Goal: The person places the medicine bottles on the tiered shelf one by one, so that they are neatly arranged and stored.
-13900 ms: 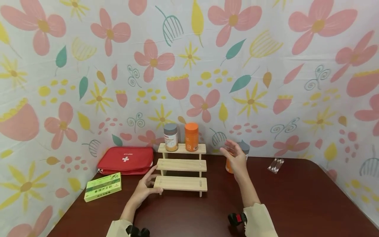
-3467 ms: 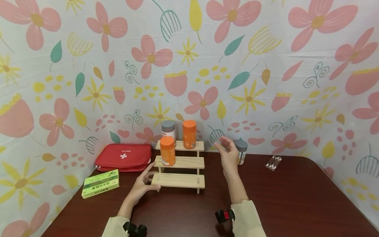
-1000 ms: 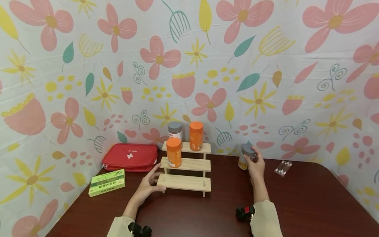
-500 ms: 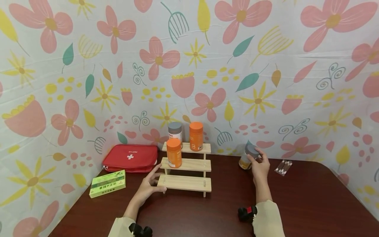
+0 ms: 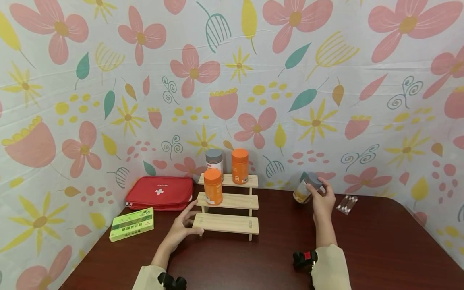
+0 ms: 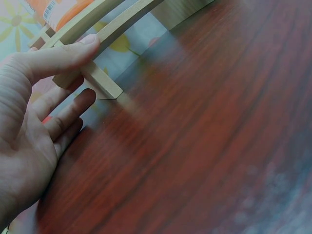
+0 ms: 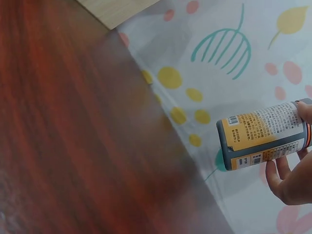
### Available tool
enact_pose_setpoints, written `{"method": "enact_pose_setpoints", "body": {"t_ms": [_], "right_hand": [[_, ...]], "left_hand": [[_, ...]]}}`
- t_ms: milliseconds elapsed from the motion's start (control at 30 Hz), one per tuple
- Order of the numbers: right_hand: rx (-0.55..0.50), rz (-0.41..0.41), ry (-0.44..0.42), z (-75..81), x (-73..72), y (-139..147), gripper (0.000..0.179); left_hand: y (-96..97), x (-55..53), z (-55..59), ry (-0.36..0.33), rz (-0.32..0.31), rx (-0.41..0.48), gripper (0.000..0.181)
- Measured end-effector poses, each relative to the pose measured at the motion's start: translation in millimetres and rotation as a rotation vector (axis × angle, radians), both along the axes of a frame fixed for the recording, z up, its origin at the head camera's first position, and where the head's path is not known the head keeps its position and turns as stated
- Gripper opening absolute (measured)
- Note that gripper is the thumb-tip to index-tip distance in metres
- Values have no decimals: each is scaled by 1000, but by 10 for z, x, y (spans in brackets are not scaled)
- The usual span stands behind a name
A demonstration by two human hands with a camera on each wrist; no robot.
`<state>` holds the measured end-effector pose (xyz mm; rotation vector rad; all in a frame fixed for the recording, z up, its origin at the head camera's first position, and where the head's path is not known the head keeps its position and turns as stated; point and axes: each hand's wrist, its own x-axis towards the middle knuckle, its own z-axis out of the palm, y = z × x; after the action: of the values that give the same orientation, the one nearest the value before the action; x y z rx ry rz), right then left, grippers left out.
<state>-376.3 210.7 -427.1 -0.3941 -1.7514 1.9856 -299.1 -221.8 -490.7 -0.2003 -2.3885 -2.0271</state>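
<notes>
My right hand grips a grey-lidded supplement bottle near its lid, the bottle leaning over to the right. In the right wrist view, the fingers and thumb of that hand hold the lid end, and the yellow-and-white label faces the camera. My left hand pinches the left end of a three-step wooden stand; its thumb lies on the lowest shelf in the left wrist view. One orange bottle occupies the middle step. Another orange bottle and a grey-lidded bottle, partly hidden, stand on top.
A red first-aid pouch lies left of the stand, with a green-yellow medicine box in front of it. A small clear pack of cotton swabs lies right of my right hand. Flowered cloth hangs behind the table.
An orange bottle has gone from the right side of the table to the middle step. My right hand has since taken the grey-lidded bottle and tipped it rightward. The left hand stays put.
</notes>
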Motion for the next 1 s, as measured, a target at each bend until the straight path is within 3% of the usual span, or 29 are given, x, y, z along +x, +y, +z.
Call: {"method": "enact_pose_setpoints", "body": {"t_ms": [400, 600, 833, 1000], "right_hand": [[-21, 3, 120, 320, 126, -63, 48], [-75, 45, 203, 489, 233, -126, 47], [27, 124, 284, 704, 400, -340, 45], [34, 141, 337, 760, 459, -471, 43]], "left_hand": [[11, 25, 60, 6, -21, 11, 93], [1, 21, 34, 0, -22, 15, 93], [2, 23, 27, -1, -9, 12, 94], [9, 43, 46, 6, -25, 12, 93]]}}
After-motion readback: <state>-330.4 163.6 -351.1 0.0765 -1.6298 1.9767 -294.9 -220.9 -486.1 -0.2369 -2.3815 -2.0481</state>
